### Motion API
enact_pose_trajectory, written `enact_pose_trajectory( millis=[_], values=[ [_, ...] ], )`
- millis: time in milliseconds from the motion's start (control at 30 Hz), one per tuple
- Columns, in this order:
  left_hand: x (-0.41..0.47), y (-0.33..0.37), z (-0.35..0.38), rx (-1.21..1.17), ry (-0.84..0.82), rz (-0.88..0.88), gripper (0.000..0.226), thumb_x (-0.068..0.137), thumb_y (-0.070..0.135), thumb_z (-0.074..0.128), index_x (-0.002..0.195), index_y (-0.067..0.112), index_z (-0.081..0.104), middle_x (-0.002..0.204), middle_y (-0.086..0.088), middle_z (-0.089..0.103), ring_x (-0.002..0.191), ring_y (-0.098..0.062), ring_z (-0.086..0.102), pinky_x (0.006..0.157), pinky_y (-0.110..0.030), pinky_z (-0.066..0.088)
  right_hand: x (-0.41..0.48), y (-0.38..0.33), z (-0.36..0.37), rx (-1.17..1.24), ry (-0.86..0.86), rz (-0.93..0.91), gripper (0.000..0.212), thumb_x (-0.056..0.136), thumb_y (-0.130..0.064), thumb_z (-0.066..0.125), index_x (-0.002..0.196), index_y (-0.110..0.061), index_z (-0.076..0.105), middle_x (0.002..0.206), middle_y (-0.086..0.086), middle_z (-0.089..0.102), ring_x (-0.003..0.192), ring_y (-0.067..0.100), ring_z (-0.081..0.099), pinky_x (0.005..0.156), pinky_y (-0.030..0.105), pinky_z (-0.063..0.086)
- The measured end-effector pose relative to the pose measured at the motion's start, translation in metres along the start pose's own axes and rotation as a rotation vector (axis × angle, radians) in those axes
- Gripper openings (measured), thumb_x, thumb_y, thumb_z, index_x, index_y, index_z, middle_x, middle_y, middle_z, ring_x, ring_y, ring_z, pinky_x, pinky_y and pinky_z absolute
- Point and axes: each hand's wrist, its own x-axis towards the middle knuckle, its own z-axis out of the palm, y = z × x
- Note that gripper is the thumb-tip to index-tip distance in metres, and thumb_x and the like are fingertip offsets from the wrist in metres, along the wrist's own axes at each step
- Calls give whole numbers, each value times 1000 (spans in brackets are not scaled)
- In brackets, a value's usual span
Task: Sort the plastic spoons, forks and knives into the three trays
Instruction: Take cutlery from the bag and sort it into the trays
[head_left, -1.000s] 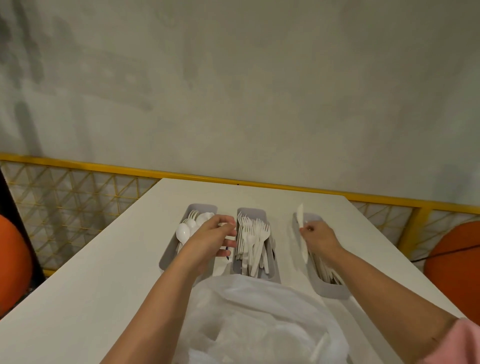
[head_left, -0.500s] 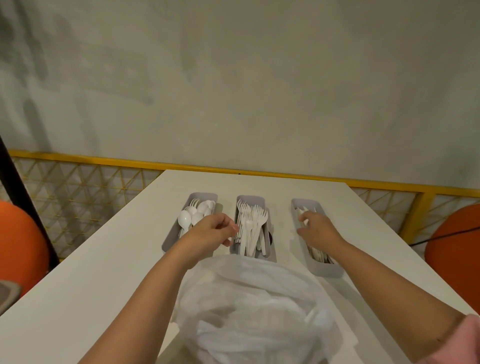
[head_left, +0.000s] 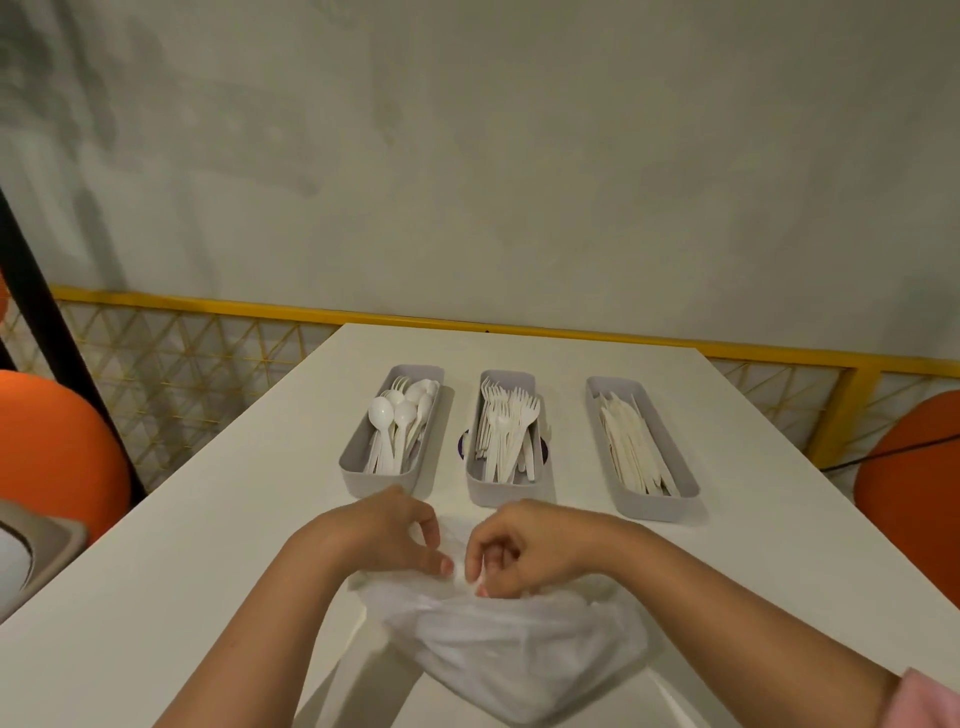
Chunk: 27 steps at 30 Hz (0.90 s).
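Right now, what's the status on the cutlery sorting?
Both hands, left hand and right hand, at the plastic bag mouth. Three trays part filled; one fork among the spoons. Nothing blocking.

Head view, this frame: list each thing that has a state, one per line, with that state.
Left tray: holds spoons, with one fork among them at the far end.
Middle tray: holds forks.
Right tray: holds knives.
Plastic bag: crumpled on the table, mouth gathered.
Left hand: fingers curled at the bag's mouth.
Right hand: pinching the bag's mouth.
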Motion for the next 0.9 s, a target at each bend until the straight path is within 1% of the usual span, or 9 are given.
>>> enact_pose_trajectory(
  millis=[100,200,367,500,600,633,700,833,900],
  values=[
    [-6,-3,3,25,-107,-36,79,75,54,68,141,34,31,136,10,35,124,-15,44,93,-26,43,0,2,12,-189,-103,-5,38,84,-12,64,122,-16,58,99,-4,48,83,13,50,81,27,44],
    [-8,-3,5,-6,-115,3,99,75,41,73,149,27,8,151,13,19,136,-15,33,103,-28,41,0,2,20,-277,-92,3,50,81,-20,69,127,-20,50,103,-7,39,87,13,45,82,27,41],
    [-5,-1,5,-188,64,101,104,76,22,75,150,22,3,157,11,5,142,-13,20,110,-24,29,-1,5,21,-343,-39,49,38,83,-21,62,120,-19,51,99,-3,49,85,17,48,74,29,42],
    [-4,-2,5,-293,102,111,103,77,12,72,150,24,0,153,14,9,136,-15,29,102,-29,42,-2,13,23,-347,1,82,35,86,-22,60,118,-17,49,113,7,57,96,26,55,80,33,44],
    [-4,-5,7,-265,66,87,101,79,9,67,150,27,-2,155,15,4,135,-17,31,99,-27,44,-2,14,26,-361,-18,70,12,86,-23,59,95,-20,51,95,2,57,79,19,52,69,30,42],
    [-4,-5,8,-256,58,78,100,80,9,66,150,27,-2,155,16,1,135,-17,31,98,-25,43,-2,14,28,-371,-11,57,11,87,-25,58,83,-23,47,82,-4,52,71,15,47,63,26,38],
    [-4,-7,8,-263,49,63,96,82,7,63,150,27,-2,156,14,2,136,-19,31,98,-25,41,-1,15,29,-392,11,32,21,89,-25,54,74,-21,41,70,-9,39,65,15,39,57,23,31],
    [0,-14,8,-320,43,33,91,84,3,56,150,26,-1,157,8,8,136,-20,30,102,-27,39,-1,19,27,-420,71,0,37,91,-22,53,64,-27,27,71,-10,30,72,17,36,56,17,26],
    [2,-17,9,-333,59,13,89,85,2,54,150,26,0,156,8,10,137,-20,30,101,-26,39,-1,22,25,-413,100,1,36,91,-21,52,66,-27,27,72,-9,32,79,19,39,58,24,29]
  ],
)
